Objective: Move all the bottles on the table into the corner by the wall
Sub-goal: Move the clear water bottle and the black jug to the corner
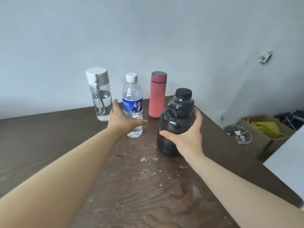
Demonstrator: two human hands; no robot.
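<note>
Four bottles stand upright on the dark wooden table near the wall. At the left is a clear tumbler with a white lid and a strap. Right of it is a plastic water bottle with a blue label, then a pink thermos. A large black jug stands nearest to me. My right hand is wrapped around the jug's body. My left hand is spread between the tumbler and the water bottle, with its thumb across the front of the water bottle's base.
The table's right edge runs just past the jug. Below it on the floor are a round grey bowl of debris and a cardboard box holding something yellow. A white panel juts in at the right.
</note>
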